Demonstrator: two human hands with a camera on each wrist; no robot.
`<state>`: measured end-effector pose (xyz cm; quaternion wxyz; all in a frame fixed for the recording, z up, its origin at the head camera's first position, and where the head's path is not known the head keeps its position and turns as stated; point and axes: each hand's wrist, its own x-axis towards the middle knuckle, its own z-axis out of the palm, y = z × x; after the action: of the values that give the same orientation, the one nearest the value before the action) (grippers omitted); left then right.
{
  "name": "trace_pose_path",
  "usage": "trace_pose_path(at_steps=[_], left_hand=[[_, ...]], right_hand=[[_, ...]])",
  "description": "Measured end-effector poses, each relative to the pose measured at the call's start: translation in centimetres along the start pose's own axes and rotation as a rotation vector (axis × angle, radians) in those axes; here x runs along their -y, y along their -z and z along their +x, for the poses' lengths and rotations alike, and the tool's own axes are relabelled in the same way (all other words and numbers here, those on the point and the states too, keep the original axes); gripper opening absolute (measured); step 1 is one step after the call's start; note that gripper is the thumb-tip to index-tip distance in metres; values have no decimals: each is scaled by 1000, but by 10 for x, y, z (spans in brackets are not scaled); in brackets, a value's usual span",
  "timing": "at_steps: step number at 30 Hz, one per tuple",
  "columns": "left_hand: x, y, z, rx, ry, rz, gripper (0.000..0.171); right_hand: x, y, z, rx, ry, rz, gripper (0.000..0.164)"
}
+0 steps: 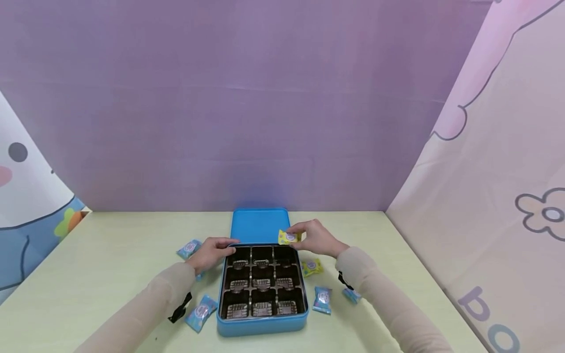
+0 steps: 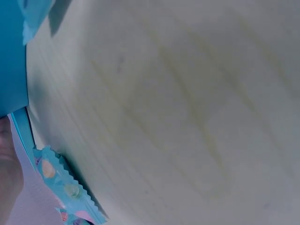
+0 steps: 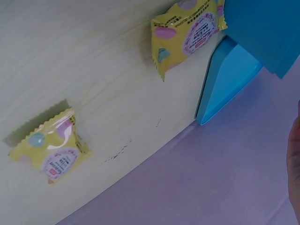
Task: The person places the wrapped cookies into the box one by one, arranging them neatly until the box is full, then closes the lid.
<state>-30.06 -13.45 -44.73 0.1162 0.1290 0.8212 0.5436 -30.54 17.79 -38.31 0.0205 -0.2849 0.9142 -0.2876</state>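
Observation:
A blue box [image 1: 262,327] stands on the table, lined with a dark divided tray [image 1: 264,274]. Its compartments show ridged bottoms. My left hand [image 1: 213,254] grips the box's back left corner, thumb by the rim. Above the back right corner, my right hand [image 1: 319,238] pinches a yellow snack packet [image 1: 287,238] between thumb and fingers. Behind the box lies a blue lid [image 1: 259,225]. Another yellow packet [image 1: 312,266] rests right of the box. Only a sliver of the right hand [image 3: 294,164] shows in the right wrist view; its packet is out of sight there.
Blue packets [image 1: 201,313] lie left of the box, one [image 1: 190,248] beside the left hand. More blue packets [image 1: 322,300] lie to the right, one [image 1: 351,295] partly under the right sleeve. A purple backdrop [image 1: 238,108] rises behind the pale table [image 1: 132,245].

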Motion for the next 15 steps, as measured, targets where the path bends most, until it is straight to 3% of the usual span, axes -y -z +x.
trace_pose_path(at_steps=[15], left_hand=[[-3, 1, -4, 14, -21, 2, 35]], right_hand=[[13, -9, 5, 26, -6, 30, 34]])
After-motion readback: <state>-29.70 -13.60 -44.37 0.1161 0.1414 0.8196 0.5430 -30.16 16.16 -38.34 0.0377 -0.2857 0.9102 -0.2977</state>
